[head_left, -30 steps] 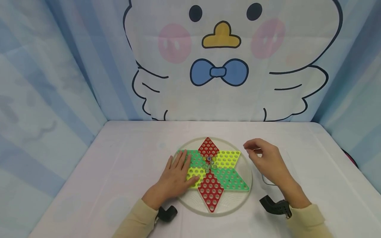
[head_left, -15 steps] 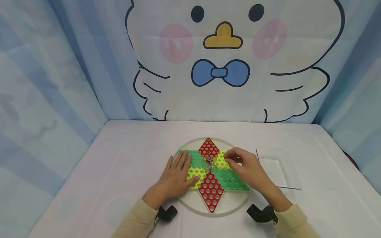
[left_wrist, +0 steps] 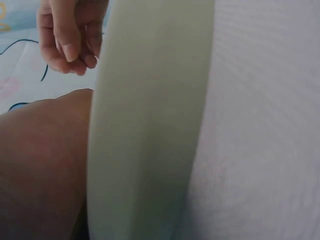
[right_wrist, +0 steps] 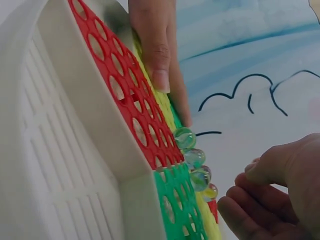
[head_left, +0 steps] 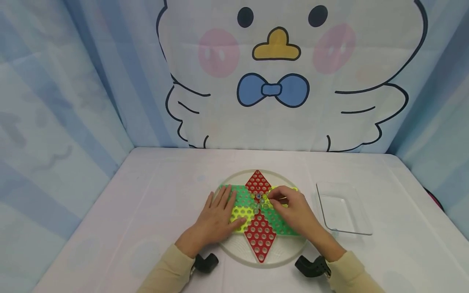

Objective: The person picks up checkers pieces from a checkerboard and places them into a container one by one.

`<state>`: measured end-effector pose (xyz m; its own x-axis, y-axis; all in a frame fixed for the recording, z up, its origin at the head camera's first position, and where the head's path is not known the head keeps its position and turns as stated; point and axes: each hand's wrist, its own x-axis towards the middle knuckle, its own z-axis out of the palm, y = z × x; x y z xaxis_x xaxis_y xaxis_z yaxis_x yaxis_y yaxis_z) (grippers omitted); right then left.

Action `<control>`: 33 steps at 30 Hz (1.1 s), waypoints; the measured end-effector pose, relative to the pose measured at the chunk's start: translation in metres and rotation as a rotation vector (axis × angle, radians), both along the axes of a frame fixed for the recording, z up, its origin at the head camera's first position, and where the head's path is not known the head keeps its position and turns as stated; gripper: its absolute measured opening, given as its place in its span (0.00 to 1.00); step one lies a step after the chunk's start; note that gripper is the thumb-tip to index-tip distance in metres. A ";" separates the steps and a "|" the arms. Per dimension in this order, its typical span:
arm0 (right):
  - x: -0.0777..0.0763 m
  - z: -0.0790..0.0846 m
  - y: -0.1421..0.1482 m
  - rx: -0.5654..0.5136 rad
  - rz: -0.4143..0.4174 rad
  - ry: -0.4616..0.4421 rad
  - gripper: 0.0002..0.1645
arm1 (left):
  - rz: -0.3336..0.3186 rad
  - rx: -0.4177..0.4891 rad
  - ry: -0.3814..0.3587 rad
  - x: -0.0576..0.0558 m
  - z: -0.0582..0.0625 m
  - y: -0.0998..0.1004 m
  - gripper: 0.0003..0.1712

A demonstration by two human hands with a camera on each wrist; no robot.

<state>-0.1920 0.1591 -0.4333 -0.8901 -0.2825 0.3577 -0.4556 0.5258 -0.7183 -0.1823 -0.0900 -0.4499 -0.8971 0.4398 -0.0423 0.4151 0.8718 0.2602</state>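
Observation:
A round Chinese checkers board [head_left: 261, 248] with a red, yellow and green star of holes lies on the table. Several glass marbles [right_wrist: 194, 158] sit clustered at its middle. Flat on the board's left side rests my left hand [head_left: 216, 215], fingers spread over green and yellow holes. My right hand [head_left: 291, 205] is over the yellow and green points on the right, its curled fingertips beside the marbles. In the right wrist view, its thumb and index finger come close together near a yellowish marble [right_wrist: 210, 192]; whether anything is between them is hidden.
A clear plastic tray [head_left: 344, 209] stands right of the board, close to my right forearm. The table [head_left: 165, 183] has a pale cloth. A curtain [head_left: 272, 126] with a cartoon bird hangs behind it. Black wrist cameras [head_left: 206, 263] sit at both cuffs.
My right hand has moved left from beside the tray to the middle of the board, leaving the tray uncovered. My left hand stays in place on the board.

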 end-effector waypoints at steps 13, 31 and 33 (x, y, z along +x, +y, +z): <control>-0.002 -0.016 -0.014 0.047 0.004 0.090 0.10 | 0.005 0.001 0.007 0.000 0.001 -0.001 0.49; 0.003 -0.025 -0.018 0.055 -0.007 0.139 0.15 | 0.009 -0.041 -0.020 0.001 -0.001 0.001 0.49; 0.001 -0.024 -0.018 0.052 -0.004 0.145 0.13 | 0.010 -0.043 -0.008 -0.001 -0.001 0.001 0.49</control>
